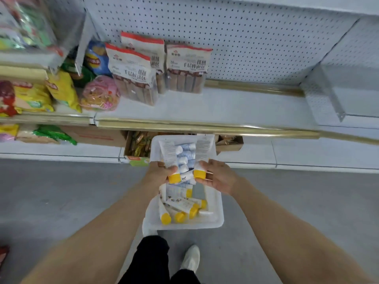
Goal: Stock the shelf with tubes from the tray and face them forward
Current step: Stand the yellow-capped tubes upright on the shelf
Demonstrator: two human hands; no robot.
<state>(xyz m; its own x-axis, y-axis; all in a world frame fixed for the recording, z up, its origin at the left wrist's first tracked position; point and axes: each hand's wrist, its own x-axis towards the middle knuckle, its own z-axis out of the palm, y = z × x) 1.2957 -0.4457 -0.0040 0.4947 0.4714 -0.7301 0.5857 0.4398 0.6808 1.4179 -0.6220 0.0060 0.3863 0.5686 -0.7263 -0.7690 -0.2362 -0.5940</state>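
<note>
A white plastic tray [217, 210] sits on the grey floor below the shelf, holding several white tubes with yellow caps [184, 208] and pale blue tubes [185, 154]. My left hand [159, 173] grips one white tube [169, 153] near its yellow cap, back label showing. My right hand [217, 177] holds a second white tube [203, 148] the same way. Both hands hover over the tray's middle. The white shelf [235, 107] with a gold front rail lies above and beyond the tray.
Bread-stick packs [133, 76] and another pack [187, 68] stand at the shelf's back left. Chip bags [61, 89] fill the left bay. A metal divider [324, 95] bounds the shelf on the right. A cardboard box of snacks [137, 146] sits behind the tray. My shoes [190, 259] stand near the tray.
</note>
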